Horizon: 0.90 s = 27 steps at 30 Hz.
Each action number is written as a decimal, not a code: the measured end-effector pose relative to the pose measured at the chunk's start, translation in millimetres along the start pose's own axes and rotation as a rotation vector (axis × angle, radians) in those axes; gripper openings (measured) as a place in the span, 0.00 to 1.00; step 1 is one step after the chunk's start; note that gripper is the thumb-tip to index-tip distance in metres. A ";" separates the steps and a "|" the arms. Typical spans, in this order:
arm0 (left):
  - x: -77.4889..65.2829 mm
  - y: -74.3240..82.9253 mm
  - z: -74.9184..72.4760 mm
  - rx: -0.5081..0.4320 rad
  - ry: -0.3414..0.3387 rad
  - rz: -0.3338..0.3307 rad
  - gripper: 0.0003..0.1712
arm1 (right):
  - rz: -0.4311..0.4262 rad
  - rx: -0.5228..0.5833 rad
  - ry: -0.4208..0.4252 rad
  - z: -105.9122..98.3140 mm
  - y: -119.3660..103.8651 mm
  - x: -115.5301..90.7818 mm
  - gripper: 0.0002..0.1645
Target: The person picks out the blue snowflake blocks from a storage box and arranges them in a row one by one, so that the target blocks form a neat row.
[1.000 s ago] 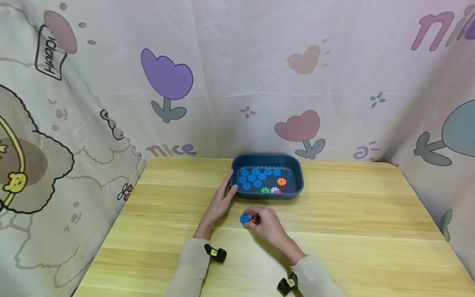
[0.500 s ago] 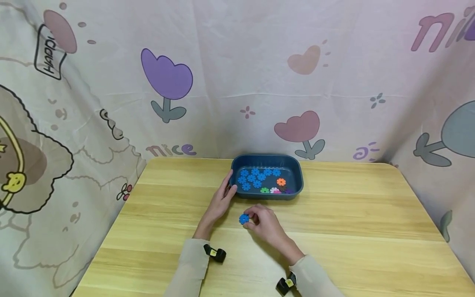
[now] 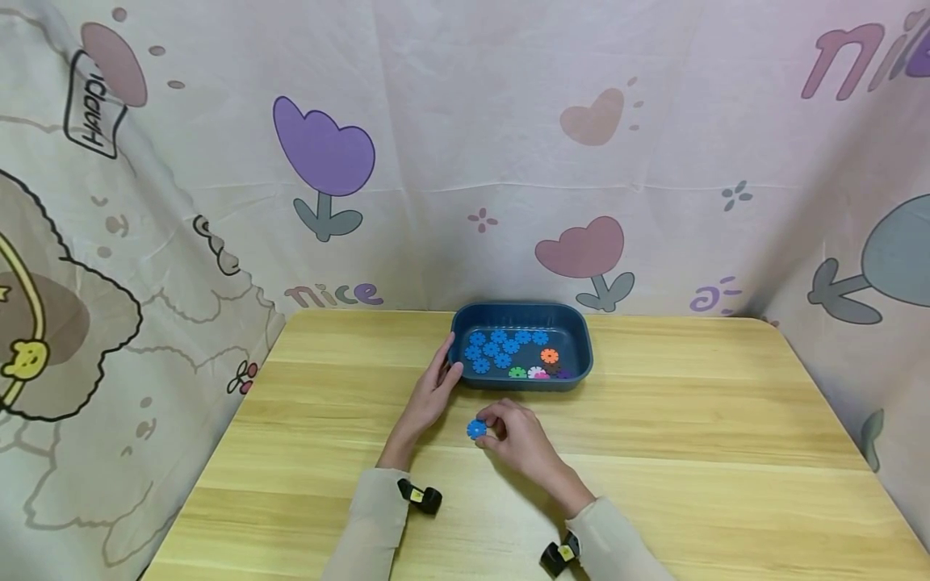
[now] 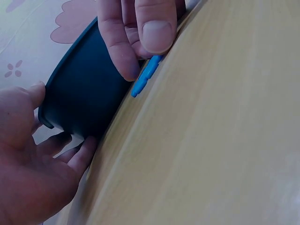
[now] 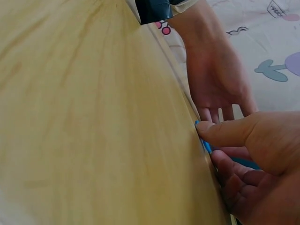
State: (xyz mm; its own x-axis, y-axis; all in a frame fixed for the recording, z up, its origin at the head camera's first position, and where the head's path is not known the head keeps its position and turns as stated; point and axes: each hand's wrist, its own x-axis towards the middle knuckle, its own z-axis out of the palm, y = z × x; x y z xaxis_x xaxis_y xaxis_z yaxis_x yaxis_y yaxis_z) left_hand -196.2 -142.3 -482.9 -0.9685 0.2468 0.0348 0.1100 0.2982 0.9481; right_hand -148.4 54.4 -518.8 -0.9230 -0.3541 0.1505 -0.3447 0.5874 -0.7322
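Observation:
My right hand (image 3: 521, 436) pinches a blue notched snowflake building disc (image 3: 475, 428) between thumb and fingers, in front of the tray. In the left wrist view this blue disc (image 4: 146, 78) is seen edge-on, tilted close over the table. At the left end of a dark blue plastic tray (image 3: 525, 386), my left hand (image 3: 429, 397) grips the side; the left wrist view has its thumb at the rim and fingers curled low against the wall. Several blue discs (image 3: 503, 360) lie in the tray's left and back, with an orange disc (image 3: 549, 356) at the right.
Along the tray's front wall lie a green disc (image 3: 517, 372), a white and pink pair (image 3: 536, 373), a brown one and a purple disc (image 3: 564, 374). The wooden table (image 3: 690, 420) ends at a printed cloth backdrop (image 3: 436, 145) behind the tray.
The blue disc in my right hand has turned slightly and shifted a little left, now facing upward more fully. My left hand stays at the tray's end.

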 end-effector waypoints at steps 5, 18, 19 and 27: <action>2.1 -2.2 0.4 0.017 -0.003 0.001 0.36 | 0.000 0.012 -0.002 -1.5 0.2 0.1 0.15; 11.6 -38.5 7.5 0.012 0.054 0.036 0.35 | 0.007 0.179 -0.044 -27.6 0.2 1.2 0.16; 11.7 -38.4 7.6 0.011 0.056 0.039 0.35 | 0.007 0.191 -0.040 -31.7 -1.2 1.1 0.16; 11.4 -37.9 7.5 0.023 0.059 0.024 0.35 | -0.042 0.226 0.042 -60.7 -4.9 2.4 0.15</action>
State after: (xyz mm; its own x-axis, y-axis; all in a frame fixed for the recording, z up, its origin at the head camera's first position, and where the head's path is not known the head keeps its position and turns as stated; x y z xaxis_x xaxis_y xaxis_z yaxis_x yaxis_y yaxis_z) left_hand -209.7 -143.9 -520.8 -0.9770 0.1992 0.0768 0.1379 0.3142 0.9393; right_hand -159.3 94.8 -474.5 -0.9166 -0.3414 0.2080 -0.3403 0.3932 -0.8541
